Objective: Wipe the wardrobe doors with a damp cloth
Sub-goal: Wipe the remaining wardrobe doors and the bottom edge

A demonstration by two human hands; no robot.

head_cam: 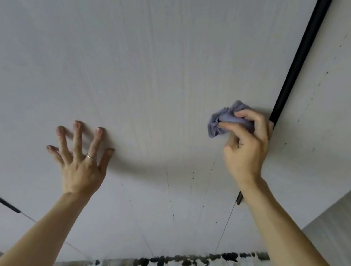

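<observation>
Mid-wipe — right hand [247, 142] bunches the cloth [220, 121] against the wardrobe door [136, 56] beside its black handle strip [298, 60]; left hand [82, 159], fingers splayed, braces — next, sweep leftward.

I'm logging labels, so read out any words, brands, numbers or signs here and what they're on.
None can be read. The pale wood-grain wardrobe door, its black vertical handle strip, the crumpled lilac cloth in the right hand and the thin ring on the left hand show no writing.
</observation>
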